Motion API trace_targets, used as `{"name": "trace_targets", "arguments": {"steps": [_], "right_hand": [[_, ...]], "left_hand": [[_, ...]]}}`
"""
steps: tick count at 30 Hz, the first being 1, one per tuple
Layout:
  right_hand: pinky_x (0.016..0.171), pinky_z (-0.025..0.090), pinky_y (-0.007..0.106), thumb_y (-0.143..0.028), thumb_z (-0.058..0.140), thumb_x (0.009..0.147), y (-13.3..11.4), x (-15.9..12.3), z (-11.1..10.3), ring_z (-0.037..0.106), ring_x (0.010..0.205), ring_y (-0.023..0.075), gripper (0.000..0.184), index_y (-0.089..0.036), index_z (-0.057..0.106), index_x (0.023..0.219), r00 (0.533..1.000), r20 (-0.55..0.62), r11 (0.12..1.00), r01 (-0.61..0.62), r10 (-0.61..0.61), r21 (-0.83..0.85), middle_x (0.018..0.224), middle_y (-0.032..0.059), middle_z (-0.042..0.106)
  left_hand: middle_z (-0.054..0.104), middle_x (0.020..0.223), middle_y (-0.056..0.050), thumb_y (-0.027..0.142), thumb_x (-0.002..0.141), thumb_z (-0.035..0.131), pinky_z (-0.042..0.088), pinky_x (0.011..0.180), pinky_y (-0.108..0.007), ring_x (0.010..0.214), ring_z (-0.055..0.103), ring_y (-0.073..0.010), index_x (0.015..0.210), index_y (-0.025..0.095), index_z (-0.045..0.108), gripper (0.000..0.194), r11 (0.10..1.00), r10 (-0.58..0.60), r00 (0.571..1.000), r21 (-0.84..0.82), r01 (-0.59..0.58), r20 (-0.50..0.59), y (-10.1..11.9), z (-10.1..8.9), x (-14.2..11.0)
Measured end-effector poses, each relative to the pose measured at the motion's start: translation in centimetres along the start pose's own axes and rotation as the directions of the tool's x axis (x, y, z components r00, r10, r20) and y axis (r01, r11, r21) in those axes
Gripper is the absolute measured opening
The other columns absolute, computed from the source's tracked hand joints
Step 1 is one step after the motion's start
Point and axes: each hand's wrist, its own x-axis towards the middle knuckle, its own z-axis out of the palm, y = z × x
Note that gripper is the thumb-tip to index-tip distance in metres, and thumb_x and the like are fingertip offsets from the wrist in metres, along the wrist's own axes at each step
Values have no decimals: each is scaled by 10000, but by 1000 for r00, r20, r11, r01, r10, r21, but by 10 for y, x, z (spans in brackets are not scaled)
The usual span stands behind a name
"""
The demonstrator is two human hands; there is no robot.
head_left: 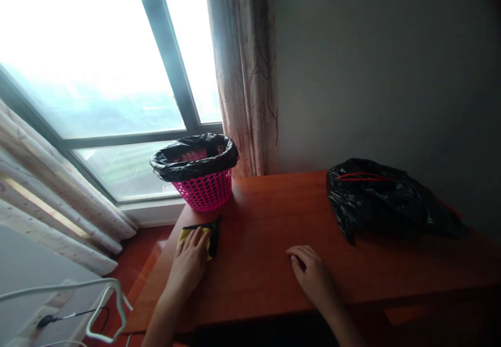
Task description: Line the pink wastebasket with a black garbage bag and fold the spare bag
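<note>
My left hand lies with outstretched fingers on a folded yellow cloth with black edging, near the table's left edge. The hand covers much of the cloth. Just beyond it stands a pink perforated basket, lined with a black plastic bag folded over its rim. My right hand rests on the wooden table, fingers loosely bent and a gap between thumb and forefinger; nothing shows in it. Farther right lies a crumpled black garbage bag with red drawstrings.
The reddish-brown table meets a grey wall at the back. A window and curtains stand to the left and behind. At lower left are a pale metal rod and a power strip with a black plug.
</note>
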Motion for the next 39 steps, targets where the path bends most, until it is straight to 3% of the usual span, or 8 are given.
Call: {"name": "trace_targets", "arguments": {"steps": [5,12,20,26,29,31,35,39], "right_hand": [[872,550,389,-150,459,906,0,1,0,665,952,244,270,-220,713,963,1000,21,1000,-5,4,11,984,77,713],[873,546,388,-128,441,898,-6,3,-2,655,956,241,282,-211,706,952,999,34,1000,-17,16,8,982,79,707],[873,548,398,-132,445,892,-15,5,-7,659,943,243,289,-219,717,935,1000,6,999,-28,28,37,955,70,716],[900,576,422,-290,517,910,1,9,-9,697,1021,264,260,-215,719,1054,980,9,912,-188,198,364,1068,96,745],[843,603,422,-377,568,885,23,25,-42,721,999,275,350,-182,659,1161,951,-17,811,-254,309,527,1117,132,740],[857,592,413,-390,577,877,40,44,-84,721,978,264,361,-168,644,1154,924,-201,863,-201,324,464,1127,149,730],[945,533,431,-343,497,896,75,91,-192,692,1011,258,329,-173,659,1127,808,-579,992,-128,104,-1,1125,153,716],[956,506,442,-285,613,775,103,136,-260,673,1022,285,304,-175,702,1045,834,-551,915,-243,28,-322,1132,164,709]], "left_hand": [[527,1467,-141,159,889,399,341,1137,-513,1381,457,-290,1359,184,563,498,999,48,999,-9,-48,5,-61,5,3],[553,1452,-106,207,869,408,375,1122,-496,1352,493,-284,1325,212,591,492,997,70,996,-32,-72,-51,-78,19,16],[640,1346,-118,249,863,422,418,1087,-501,1254,584,-304,1210,208,661,423,991,125,979,-24,-131,-159,-69,6,23],[731,1154,-81,297,873,472,557,881,-388,1030,697,-289,1093,244,697,319,951,126,948,-237,-199,-291,-18,-13,14],[737,1120,-76,227,879,464,560,834,-334,977,713,-250,1094,234,698,318,886,227,959,-374,-276,-170,30,-23,18],[740,1092,-70,173,869,462,543,849,-322,987,707,-237,1097,230,691,328,831,332,941,-451,-326,-68,63,-27,25],[731,1021,-58,106,868,444,514,828,-309,942,689,-218,1061,232,693,340,708,496,868,-586,-394,16,116,-24,43],[706,1044,-55,51,823,449,500,862,-326,976,661,-219,1037,228,687,365,672,529,849,-613,-416,4,147,-9,49]]}}
